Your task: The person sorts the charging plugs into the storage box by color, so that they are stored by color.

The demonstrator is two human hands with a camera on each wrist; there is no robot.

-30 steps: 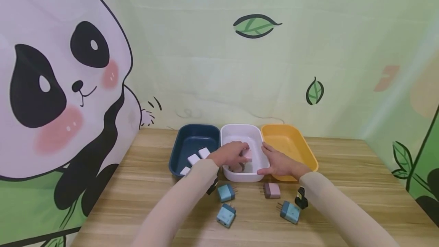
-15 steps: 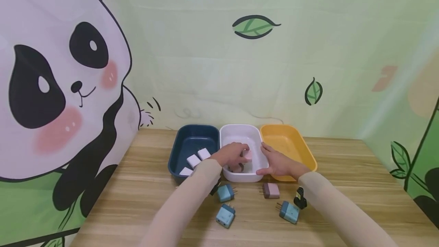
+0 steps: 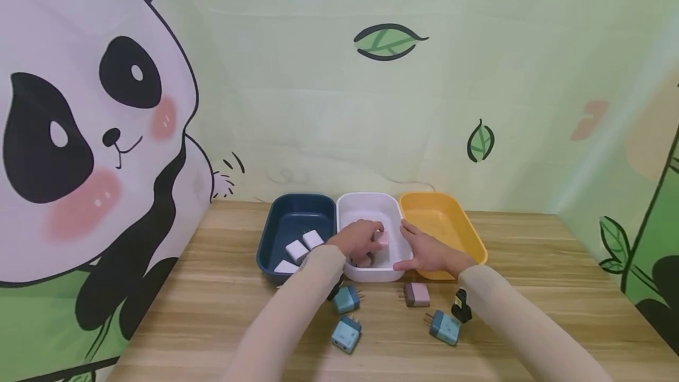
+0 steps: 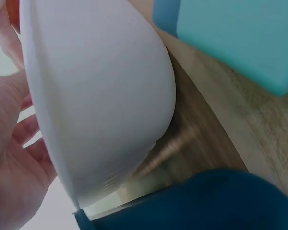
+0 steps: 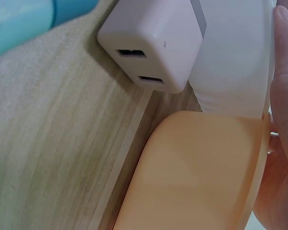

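From the head view I count three trays: a blue tray [image 3: 302,203], a white tray [image 3: 375,276] and a yellow tray [image 3: 442,220]. Within the white one, the left hand [image 3: 362,240] pinches a pink charger [image 3: 382,239]; the right hand [image 3: 432,252] is unclenched, extended fingers on the rim. Three white chargers [image 3: 297,250] show in the blue tray; three teal chargers [image 3: 346,335] and a second pink charger [image 3: 417,294] lie on the table [image 3: 509,293].

In the left wrist view, I can't tell what sits beneath that hand.

The right wrist view suggests to me light, stiff, slick casings, best held across the flat sides.
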